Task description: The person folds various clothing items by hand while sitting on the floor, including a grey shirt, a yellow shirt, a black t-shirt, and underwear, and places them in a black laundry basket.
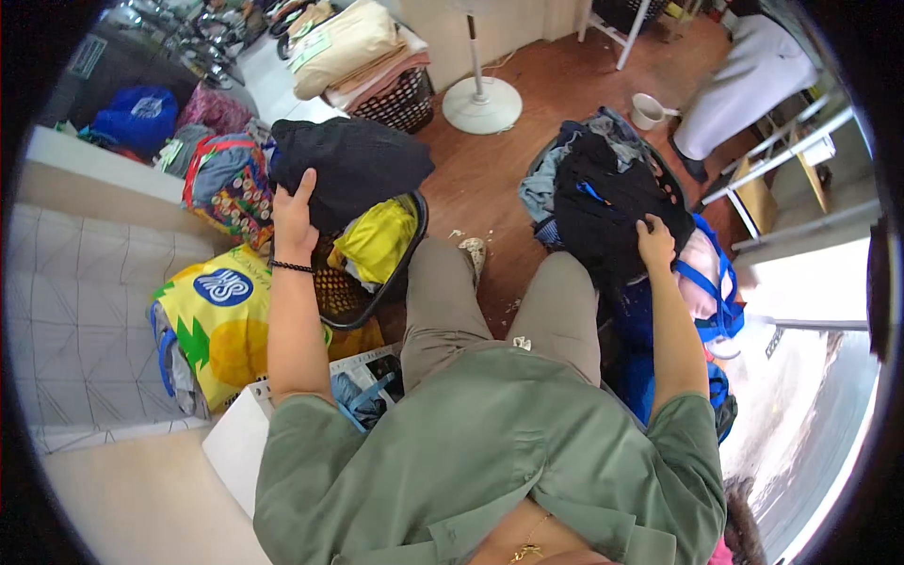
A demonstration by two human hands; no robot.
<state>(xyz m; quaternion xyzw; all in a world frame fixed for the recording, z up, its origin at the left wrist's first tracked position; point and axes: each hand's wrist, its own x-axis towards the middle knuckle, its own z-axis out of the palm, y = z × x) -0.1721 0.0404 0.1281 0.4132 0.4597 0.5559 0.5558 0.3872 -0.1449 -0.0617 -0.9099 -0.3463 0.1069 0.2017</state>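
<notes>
My left hand (293,224), a dark beaded bracelet at its wrist, grips the near left edge of a folded black garment (353,159). That garment lies over the far part of a dark plastic laundry basket (417,244). A bright yellow cloth (381,240) shows in the same basket, beside my left knee. To the right, my right hand (657,242) has its fingers closed on a loose black garment (600,205). This one is spread over a heap of blue and grey clothes (542,182) in a second basket, and a bright blue patch shows on it.
A white stand base (482,106) stands on the brown floor between the baskets. Stacked folded cloths (349,53) fill another basket. Stuffed bags, one yellow (233,311), line the left. A person in light trousers (741,85) stands far right, near a white dipper (647,111).
</notes>
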